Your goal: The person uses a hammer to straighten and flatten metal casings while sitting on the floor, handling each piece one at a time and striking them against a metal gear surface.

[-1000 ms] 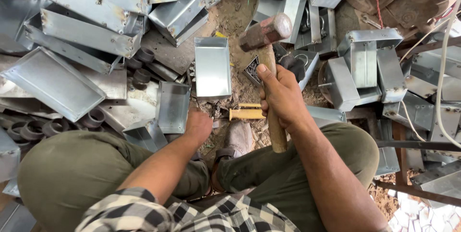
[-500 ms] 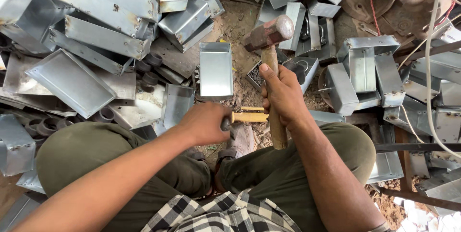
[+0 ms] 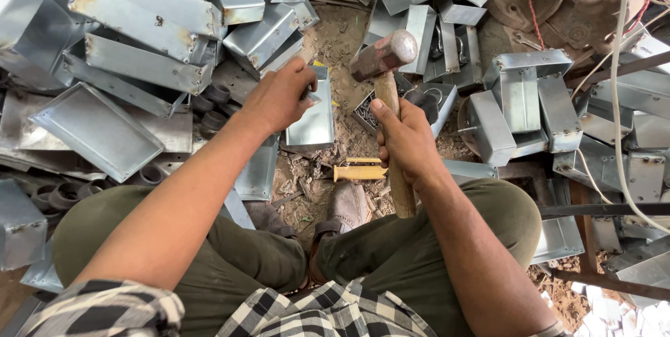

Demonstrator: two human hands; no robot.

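My right hand [image 3: 406,143] grips the wooden handle of a hammer [image 3: 384,54], whose worn metal head points up and to the left. My left hand [image 3: 279,96] reaches forward and closes on the left edge of a shiny sheet-metal tray [image 3: 314,122] that lies on the dirt between my knees. Below the tray, just left of my right hand, a yellow-handled tool [image 3: 357,171] lies on the ground.
Piles of galvanised metal trays and boxes [image 3: 139,30] surround me on the left, top and right [image 3: 520,100]. Dark rings [image 3: 63,194] lie at the left. A white cable [image 3: 618,135] and red cord run down the right side. My shoe [image 3: 347,206] rests in the middle.
My left hand has moved up from beside the yellow-handled tool and taken hold of the tray's left edge. The hammer has stayed almost still in my right hand.
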